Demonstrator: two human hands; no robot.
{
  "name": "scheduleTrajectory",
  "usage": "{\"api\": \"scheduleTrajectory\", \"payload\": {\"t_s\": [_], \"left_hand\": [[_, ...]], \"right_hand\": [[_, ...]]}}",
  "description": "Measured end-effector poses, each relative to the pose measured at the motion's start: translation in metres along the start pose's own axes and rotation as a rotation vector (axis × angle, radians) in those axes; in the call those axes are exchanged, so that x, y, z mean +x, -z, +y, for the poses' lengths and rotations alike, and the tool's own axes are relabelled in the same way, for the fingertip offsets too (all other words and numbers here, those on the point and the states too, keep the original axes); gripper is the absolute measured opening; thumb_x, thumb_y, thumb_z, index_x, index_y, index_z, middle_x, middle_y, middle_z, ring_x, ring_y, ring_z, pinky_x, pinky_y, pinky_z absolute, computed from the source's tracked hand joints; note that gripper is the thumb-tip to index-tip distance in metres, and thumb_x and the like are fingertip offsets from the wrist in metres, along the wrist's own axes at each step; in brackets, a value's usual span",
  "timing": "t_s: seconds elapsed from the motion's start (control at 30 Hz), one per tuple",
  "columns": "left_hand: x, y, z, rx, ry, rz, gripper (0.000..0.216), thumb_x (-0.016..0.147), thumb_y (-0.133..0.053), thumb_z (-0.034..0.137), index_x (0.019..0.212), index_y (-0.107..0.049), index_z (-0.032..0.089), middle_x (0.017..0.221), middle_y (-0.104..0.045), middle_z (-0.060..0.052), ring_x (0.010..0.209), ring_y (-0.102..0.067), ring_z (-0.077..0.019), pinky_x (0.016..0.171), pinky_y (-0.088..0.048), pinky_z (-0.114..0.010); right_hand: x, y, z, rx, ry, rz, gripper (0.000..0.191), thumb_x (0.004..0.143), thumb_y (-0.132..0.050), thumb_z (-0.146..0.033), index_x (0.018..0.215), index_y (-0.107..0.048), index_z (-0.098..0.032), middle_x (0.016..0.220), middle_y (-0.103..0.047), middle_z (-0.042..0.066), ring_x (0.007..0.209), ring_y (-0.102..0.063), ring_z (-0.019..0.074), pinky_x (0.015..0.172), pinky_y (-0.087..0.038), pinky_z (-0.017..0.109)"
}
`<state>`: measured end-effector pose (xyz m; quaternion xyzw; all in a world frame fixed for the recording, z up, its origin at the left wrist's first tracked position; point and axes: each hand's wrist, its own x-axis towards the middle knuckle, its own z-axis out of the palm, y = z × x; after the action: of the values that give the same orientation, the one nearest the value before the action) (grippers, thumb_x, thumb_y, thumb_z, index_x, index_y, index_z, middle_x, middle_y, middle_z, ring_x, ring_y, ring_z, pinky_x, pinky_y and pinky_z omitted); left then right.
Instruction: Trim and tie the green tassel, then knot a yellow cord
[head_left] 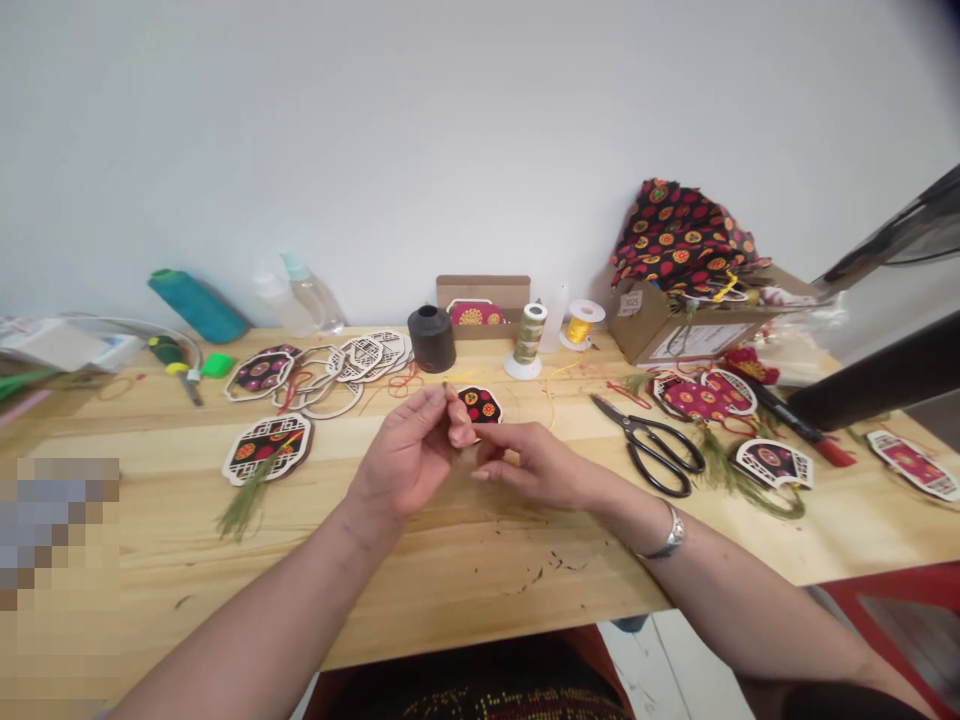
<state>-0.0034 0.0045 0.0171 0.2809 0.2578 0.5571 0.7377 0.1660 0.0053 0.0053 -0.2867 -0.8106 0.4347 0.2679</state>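
Observation:
My left hand [409,445] is raised over the middle of the table with its fingertips pinched together. What they hold, if anything, is too small to make out. My right hand [536,465] meets it from the right, index finger and thumb bent close to the left fingers; any thread between them does not show clearly. Just behind the hands lies a black ornament with red and orange flowers [481,404], partly covered by them. Black-handled scissors [656,445] rest to the right of my right hand, blades pointing away to the left.
Across the back stand a black thread cone [433,340], a green thread spool [531,335], a yellow spool [583,322] and a cardboard box [675,325] with patterned fabric. A tasselled ornament [268,448] and wooden frames [371,355] lie left. A black post [885,375] slants in from the right.

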Motion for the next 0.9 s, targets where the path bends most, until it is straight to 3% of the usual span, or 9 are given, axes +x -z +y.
{"api": "scheduleTrajectory", "payload": {"t_s": [0.13, 0.27, 0.47, 0.57, 0.77, 0.9], "left_hand": [[0.007, 0.006, 0.012, -0.079, -0.075, 0.071, 0.008, 0.084, -0.057, 0.016, 0.077, -0.061, 0.015, 0.062, -0.057, 0.003, 0.059, -0.057, -0.0085, 0.066, -0.053, -0.025], [0.009, 0.008, 0.022, -0.154, -0.120, 0.086, 0.014, 0.088, -0.051, 0.012, 0.076, -0.060, 0.013, 0.054, -0.049, 0.007, 0.048, -0.050, -0.0041, 0.077, -0.055, -0.026], [0.010, 0.005, 0.022, -0.120, -0.173, 0.168, 0.020, 0.090, -0.049, 0.015, 0.074, -0.061, 0.014, 0.057, -0.054, 0.004, 0.051, -0.053, -0.0059, 0.089, -0.053, -0.038], [0.010, 0.005, 0.024, -0.112, -0.203, 0.176, 0.019, 0.088, -0.051, 0.013, 0.073, -0.062, 0.014, 0.056, -0.055, 0.004, 0.050, -0.053, -0.0055, 0.092, -0.052, -0.037], [0.000, -0.003, 0.035, -0.086, -0.265, 0.081, 0.017, 0.087, -0.052, 0.011, 0.075, -0.064, 0.013, 0.054, -0.054, 0.005, 0.044, -0.047, -0.0035, 0.095, -0.051, -0.036], [-0.011, -0.010, 0.042, -0.090, -0.291, 0.103, 0.016, 0.087, -0.053, 0.013, 0.075, -0.063, 0.014, 0.055, -0.054, 0.004, 0.046, -0.049, -0.0046, 0.094, -0.052, -0.037]], "right_hand": [[0.001, 0.009, 0.004, -0.187, 0.022, 0.160, 0.018, 0.086, -0.056, -0.022, 0.099, -0.065, -0.015, 0.072, -0.064, 0.001, 0.063, -0.054, 0.0107, 0.063, -0.043, 0.023], [0.000, 0.025, 0.012, -0.406, 0.104, 0.294, 0.015, 0.088, -0.052, -0.019, 0.081, -0.066, -0.016, 0.074, -0.064, 0.004, 0.069, -0.055, 0.0130, 0.067, -0.043, 0.025], [0.003, 0.045, 0.028, -0.553, 0.104, 0.564, 0.015, 0.089, -0.051, -0.020, 0.079, -0.062, -0.019, 0.080, -0.062, 0.006, 0.079, -0.055, 0.0177, 0.074, -0.044, 0.032], [0.006, 0.052, 0.028, -0.605, 0.104, 0.718, 0.013, 0.086, -0.053, -0.018, 0.077, -0.062, -0.020, 0.085, -0.062, 0.006, 0.086, -0.056, 0.0200, 0.079, -0.044, 0.035], [0.020, 0.066, 0.012, -0.428, -0.051, 0.769, 0.014, 0.081, -0.056, -0.021, 0.070, -0.063, -0.017, 0.071, -0.061, 0.003, 0.060, -0.051, 0.0115, 0.058, -0.041, 0.026], [0.038, 0.075, -0.003, -0.173, -0.160, 0.715, 0.016, 0.078, -0.059, -0.028, 0.073, -0.064, -0.014, 0.057, -0.060, 0.000, 0.050, -0.050, 0.0087, 0.051, -0.041, 0.023]]}}
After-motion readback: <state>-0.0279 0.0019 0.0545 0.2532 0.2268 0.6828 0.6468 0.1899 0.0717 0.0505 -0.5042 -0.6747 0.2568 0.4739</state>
